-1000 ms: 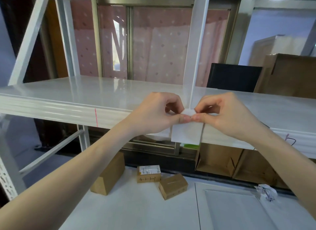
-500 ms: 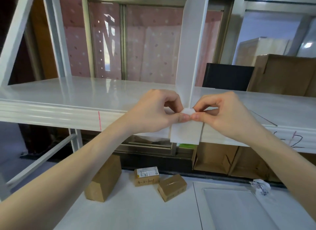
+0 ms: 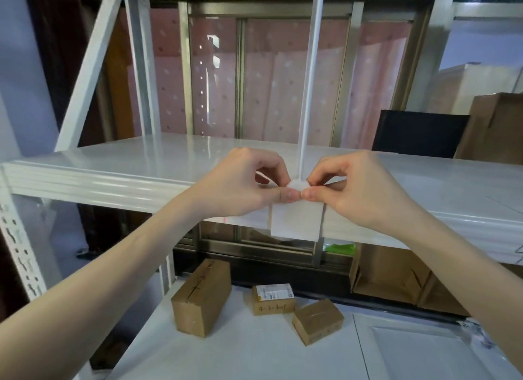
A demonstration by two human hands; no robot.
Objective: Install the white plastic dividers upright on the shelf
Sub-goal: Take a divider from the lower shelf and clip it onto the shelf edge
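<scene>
Three taped cardboard boxes (image 3: pixel 201 297) sit on the lower white surface (image 3: pixel 254 357), the middle one (image 3: pixel 273 299) labelled. A pink dotted curtain (image 3: pixel 285 96) hangs behind the window.

glossy white shelf (image 3: pixel 141 164) carries an upright white divider (image 3: pixel 310 82) at its front edge.

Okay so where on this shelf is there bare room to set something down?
The glossy white shelf top lies bare left of the thin upright white plastic divider, out to the slanted white frame brace. Right rear is crowded by a black panel and brown cardboard box.
</scene>
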